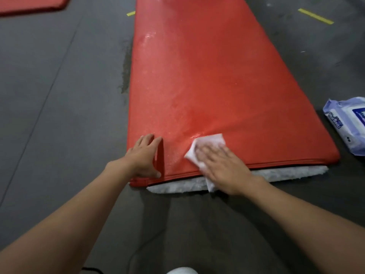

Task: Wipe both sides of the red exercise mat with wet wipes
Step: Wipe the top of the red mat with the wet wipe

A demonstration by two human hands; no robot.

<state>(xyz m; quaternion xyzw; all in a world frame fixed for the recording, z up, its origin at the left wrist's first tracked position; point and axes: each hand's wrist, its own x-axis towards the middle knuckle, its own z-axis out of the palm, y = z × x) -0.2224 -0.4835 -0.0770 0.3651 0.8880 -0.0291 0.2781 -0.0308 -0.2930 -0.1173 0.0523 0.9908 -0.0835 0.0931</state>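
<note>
The dark grey floor [59,95] fills the view and carries all items. The red exercise mat [197,76] lies flat on the floor, running lengthwise away from the person, with its near short edge just in front of both hands. The upper surface of the mat shows a wet sheen over most of its length. A damp patch [124,72] marks the floor along the mat's left edge. A white fleecy layer [276,174] protrudes from under the near edge of the mat. A second red mat [29,4] lies at the far left, well apart from the first and partly out of view. A pack of wet wipes [347,127], white and lilac, lies on the floor just beside the mat's near right corner. The left hand [143,157] rests palm down on the near left corner of the mat; its fingers are straight and close together, the thumb is spread toward the near edge, and a raised fold of the red cover stands along the hand's inner side. The right hand [223,167] presses flat on a white wet wipe [209,144] at the near edge of the mat; its fingers are extended and blurred. Two yellow tape marks [316,16] lie on the floor at the far end. A white shoe tip [182,270] shows at the bottom edge.
</note>
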